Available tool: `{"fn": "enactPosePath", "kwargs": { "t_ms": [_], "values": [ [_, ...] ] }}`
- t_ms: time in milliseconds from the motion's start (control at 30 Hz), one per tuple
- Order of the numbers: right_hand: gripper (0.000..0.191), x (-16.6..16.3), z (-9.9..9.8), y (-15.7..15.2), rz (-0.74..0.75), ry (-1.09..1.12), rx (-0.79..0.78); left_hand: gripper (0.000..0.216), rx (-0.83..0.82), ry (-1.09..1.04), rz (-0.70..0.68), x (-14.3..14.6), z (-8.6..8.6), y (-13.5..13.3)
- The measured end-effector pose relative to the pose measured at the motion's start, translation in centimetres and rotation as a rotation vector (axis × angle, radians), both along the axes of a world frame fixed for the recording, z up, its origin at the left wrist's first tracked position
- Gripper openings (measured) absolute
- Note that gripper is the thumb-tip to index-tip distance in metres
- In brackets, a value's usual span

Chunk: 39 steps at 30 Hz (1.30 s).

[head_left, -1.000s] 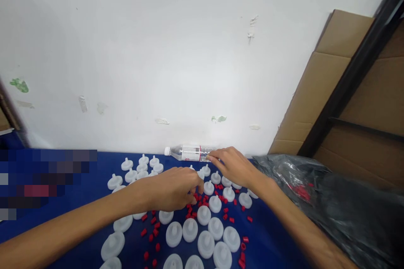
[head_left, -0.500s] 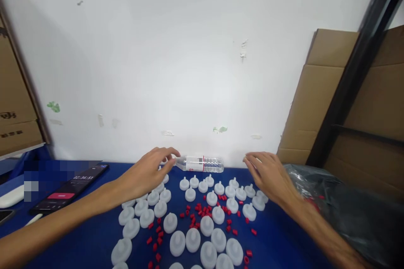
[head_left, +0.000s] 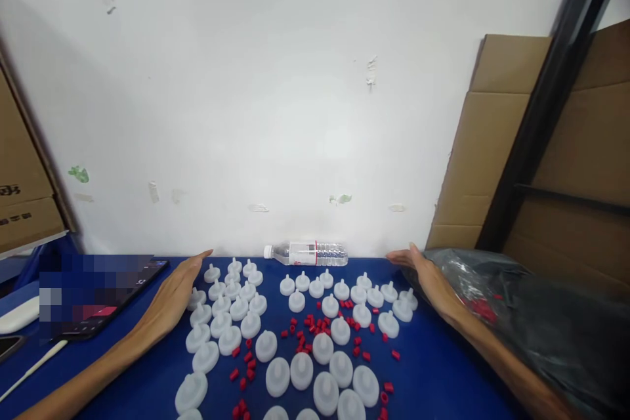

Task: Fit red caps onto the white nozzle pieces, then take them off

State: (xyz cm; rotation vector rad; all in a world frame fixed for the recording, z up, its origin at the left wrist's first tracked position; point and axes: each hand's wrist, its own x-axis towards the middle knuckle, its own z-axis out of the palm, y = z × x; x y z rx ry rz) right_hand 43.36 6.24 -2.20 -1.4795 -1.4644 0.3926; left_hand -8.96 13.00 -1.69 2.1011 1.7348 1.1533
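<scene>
Several white plastic caps with small knobs stand spread over the blue table. Several small red pieces lie scattered among them. My left hand rests edge-on at the left side of the cap group, fingers stretched out flat and holding nothing. My right hand stands the same way at the right side of the group, fingers straight, touching the black bag. Both hands flank the caps without gripping any.
A clear water bottle lies on its side against the white wall. A black plastic bag with red pieces inside sits at the right. A phone lies at the left. Cardboard boxes and a black post stand at the right.
Both hands left the middle of the caps and spread apart to the outer sides of the group, opening flat. The camera view tilted and shifted, showing more table at the left.
</scene>
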Motion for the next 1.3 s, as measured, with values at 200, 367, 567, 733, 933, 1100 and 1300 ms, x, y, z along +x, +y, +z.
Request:
{"fn": "enactPosePath", "kwargs": {
  "t_ms": [200,367,567,733,933,1100,1300],
  "values": [
    [0.075,-0.9,-0.1,-0.9,0.06,0.086,0.001,0.072,-0.073,-0.007,-0.054,0.1,-1.0,-0.3],
    [0.083,-2.4,-1.0,-0.4,0.173,0.198,-0.038,0.077,-0.124,0.015,-0.092,0.2,-0.9,-0.4],
    [0.083,-3.2,-1.3,-0.2,0.259,0.241,-0.112,0.074,-0.16,0.044,-0.143,0.8,-0.3,-1.3],
    [0.077,-4.3,-0.9,-0.7,0.288,0.219,-0.14,0.067,-0.161,0.087,-0.205,1.3,0.0,-2.0],
    [0.072,-6.2,-0.5,-1.2,0.307,0.192,-0.16,0.067,-0.166,0.159,-0.254,1.5,0.1,-2.3],
    [0.072,-8.0,0.0,-2.0,0.339,0.173,-0.188,0.067,-0.145,0.207,-0.277,1.8,0.2,-2.6],
    [0.07,-9.8,0.3,-3.0,0.373,0.142,-0.227,0.066,-0.123,0.223,-0.276,2.0,0.2,-3.0]
  ]
}}
